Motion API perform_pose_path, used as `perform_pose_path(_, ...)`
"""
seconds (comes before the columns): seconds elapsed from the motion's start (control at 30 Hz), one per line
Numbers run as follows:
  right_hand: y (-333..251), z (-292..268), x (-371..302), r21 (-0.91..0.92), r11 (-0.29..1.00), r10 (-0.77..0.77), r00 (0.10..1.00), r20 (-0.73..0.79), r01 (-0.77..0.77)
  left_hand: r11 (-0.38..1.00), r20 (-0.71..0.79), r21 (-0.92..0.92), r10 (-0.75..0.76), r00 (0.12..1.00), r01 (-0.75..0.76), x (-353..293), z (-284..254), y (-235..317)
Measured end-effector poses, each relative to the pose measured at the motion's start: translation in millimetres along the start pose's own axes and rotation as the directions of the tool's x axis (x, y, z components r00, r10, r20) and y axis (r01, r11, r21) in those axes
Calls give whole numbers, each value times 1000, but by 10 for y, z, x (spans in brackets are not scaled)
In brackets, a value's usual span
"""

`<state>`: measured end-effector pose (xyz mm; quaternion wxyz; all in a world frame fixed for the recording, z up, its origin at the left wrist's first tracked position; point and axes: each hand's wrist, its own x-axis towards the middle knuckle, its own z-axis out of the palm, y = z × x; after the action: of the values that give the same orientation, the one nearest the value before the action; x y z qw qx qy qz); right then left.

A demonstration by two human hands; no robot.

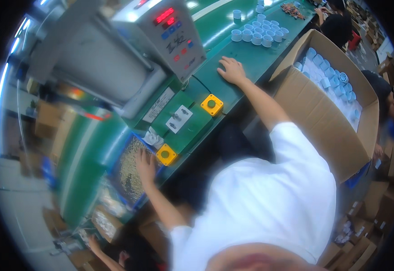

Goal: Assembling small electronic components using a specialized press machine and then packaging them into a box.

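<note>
My left hand (146, 167) is over the edge of a blue tray (113, 168) of small pale parts (131, 174), fingers stretched out and apart, with nothing visible in them. Right beside it is a yellow box with a green push button (165, 155). On the green bench (215, 86) lies my right hand (231, 70), flat with its fingers spread and holding nothing. A second yellow button box (212, 105) sits nearer the bench edge. Between the two boxes, a small plate with metal pins (179, 119) is fixed under the grey machine (102, 58).
Light blue cups (260, 32) stand grouped beyond my right hand, near a pile of small copper-coloured parts (292, 11). A large cardboard box (323, 122) holding more blue cups is at my right. A control box with red digits (163, 36) overhangs the bench. Other people work at both ends.
</note>
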<state>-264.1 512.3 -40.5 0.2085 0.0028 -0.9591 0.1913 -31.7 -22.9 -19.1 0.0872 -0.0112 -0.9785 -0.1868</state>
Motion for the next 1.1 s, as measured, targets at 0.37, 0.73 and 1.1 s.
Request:
perform_pose_path(0.37, 1101, -216, 718, 109, 777, 590, 656, -471, -620, 995, -26, -23, -97, 995, 96, -383, -194, -22)
perform_pose_path(0.73, 1717, -133, 756, 264, 799, 592, 626, -508, -540, 959, -126, -103, -275, 953, 263, -460, -219, 164)
perform_pose_path(1.1, -1289, -993, -824, 665, 711, 179, 855, -487, 230, 977, -172, -3, -211, 962, 213, -431, -246, 157)
